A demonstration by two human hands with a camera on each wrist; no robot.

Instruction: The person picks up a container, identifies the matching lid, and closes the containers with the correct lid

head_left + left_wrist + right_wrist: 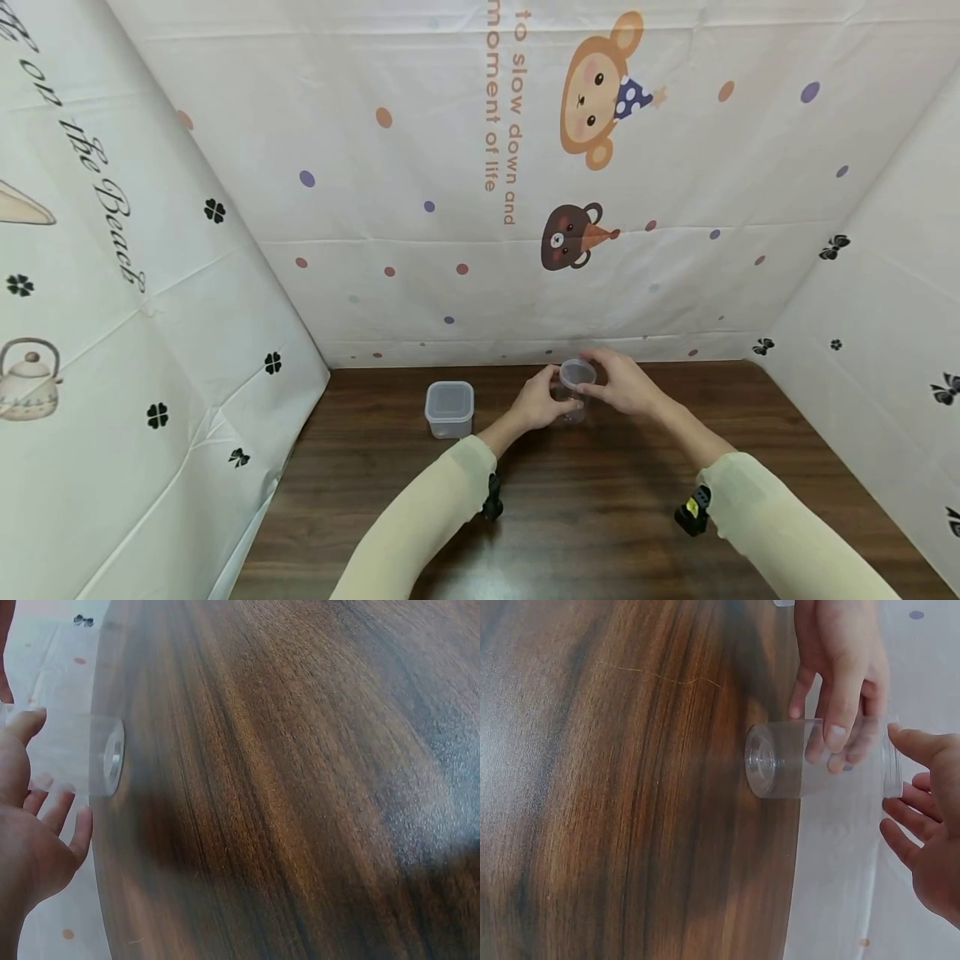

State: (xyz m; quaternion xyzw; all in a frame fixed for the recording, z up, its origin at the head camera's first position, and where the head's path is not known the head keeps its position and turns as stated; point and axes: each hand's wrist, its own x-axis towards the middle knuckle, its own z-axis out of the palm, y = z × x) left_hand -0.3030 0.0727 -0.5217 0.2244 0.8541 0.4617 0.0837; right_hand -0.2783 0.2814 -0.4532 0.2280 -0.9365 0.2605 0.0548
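A clear plastic jar [574, 410] stands upright on the brown table [592, 533] near its back edge. Around the jar's body my left hand [536, 402] holds it, thumb on the near side and fingers behind. My right hand [628, 385] pinches the round lid [892, 765] at the top, with its thumb and fingertips on opposite sides of the rim. Through the clear wall, the right wrist view shows left fingertips and no contents. To the left of both hands sits a squarish translucent container [450, 423] with its lid on.
A white printed cloth [420, 292] hangs behind the table's back edge. More white cloth walls close in the left side [172, 433] and the right side [870, 400]. Dark wrist cameras [693, 510] are strapped near the sleeve cuffs.
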